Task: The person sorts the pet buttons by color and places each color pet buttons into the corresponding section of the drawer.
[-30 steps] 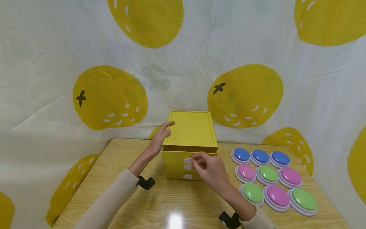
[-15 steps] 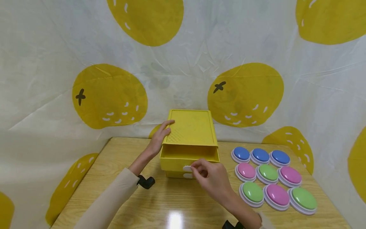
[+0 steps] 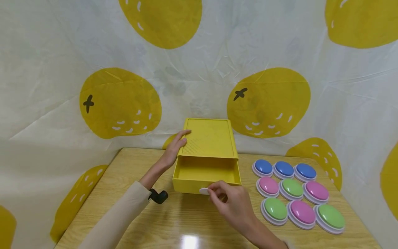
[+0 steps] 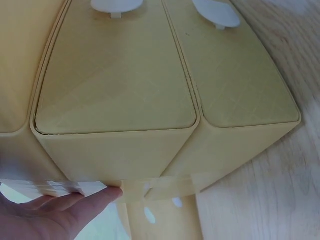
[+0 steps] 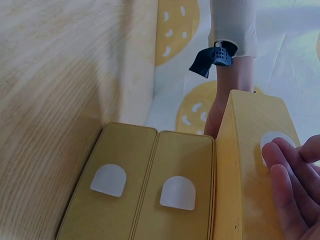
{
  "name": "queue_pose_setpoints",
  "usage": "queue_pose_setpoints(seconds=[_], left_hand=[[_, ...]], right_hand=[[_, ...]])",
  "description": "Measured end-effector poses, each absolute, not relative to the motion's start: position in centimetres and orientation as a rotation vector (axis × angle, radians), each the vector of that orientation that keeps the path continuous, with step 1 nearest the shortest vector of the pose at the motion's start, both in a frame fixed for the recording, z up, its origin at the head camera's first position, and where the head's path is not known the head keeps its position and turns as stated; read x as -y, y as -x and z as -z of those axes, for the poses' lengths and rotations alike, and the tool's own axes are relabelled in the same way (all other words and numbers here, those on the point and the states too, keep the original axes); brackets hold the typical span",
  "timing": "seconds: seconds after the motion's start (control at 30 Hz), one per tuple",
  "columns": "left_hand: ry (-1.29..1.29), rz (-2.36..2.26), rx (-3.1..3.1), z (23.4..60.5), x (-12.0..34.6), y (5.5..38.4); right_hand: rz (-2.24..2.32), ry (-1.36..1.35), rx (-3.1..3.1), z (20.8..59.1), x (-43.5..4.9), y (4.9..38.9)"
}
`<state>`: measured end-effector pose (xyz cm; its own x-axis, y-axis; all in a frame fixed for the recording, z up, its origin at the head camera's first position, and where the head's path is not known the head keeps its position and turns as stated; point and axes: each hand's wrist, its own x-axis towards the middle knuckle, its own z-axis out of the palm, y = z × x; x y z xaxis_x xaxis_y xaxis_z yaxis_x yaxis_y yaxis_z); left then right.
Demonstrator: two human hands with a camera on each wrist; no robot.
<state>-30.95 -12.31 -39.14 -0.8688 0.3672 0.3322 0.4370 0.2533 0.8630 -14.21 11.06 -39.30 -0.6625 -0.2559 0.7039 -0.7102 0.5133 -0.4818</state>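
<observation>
Yellow drawer cabinet [image 3: 208, 138] stands on the wood-grain tabletop [image 3: 146, 230], before a fruit-printed sheet [image 3: 199, 93]. Top drawer [image 3: 206, 169] juts well out at the front, inner floor visible. Right hand [image 3: 233, 205]: grip narrowed to a pinch, thumb and fingers on the drawer's white tab [image 3: 203, 191]. Left hand [image 3: 174, 148]: grip spread, fingers extended, resting against the cabinet's left upper edge, holding nothing. Right wrist view: two lower drawers [image 5: 184, 155] flush. Nine domed buttons [image 3: 292, 187], three rows, blue, pink and green, right of cabinet.
</observation>
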Motion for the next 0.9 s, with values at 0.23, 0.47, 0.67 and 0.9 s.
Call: queue_pose_setpoints(seconds=[0.23,0.47,0.67,0.9], left_hand=[[0.738,1.712,2.445,38.9,12.4,31.0],[0.706,1.789,2.443,38.9,12.6,31.0],[0.696,1.79,2.458,38.8,12.7,31.0],[0.697,1.765,2.444,38.9,12.7,30.9]], right_hand=[[-1.053,-0.813,2.164,39.4,-11.0,13.5],[-1.068,-0.838,2.139,39.5,-11.0,13.1],[-1.031,-0.832,2.134,39.6,-11.0,12.7],[-1.026,-0.864,2.101,39.9,-11.0,12.2]])
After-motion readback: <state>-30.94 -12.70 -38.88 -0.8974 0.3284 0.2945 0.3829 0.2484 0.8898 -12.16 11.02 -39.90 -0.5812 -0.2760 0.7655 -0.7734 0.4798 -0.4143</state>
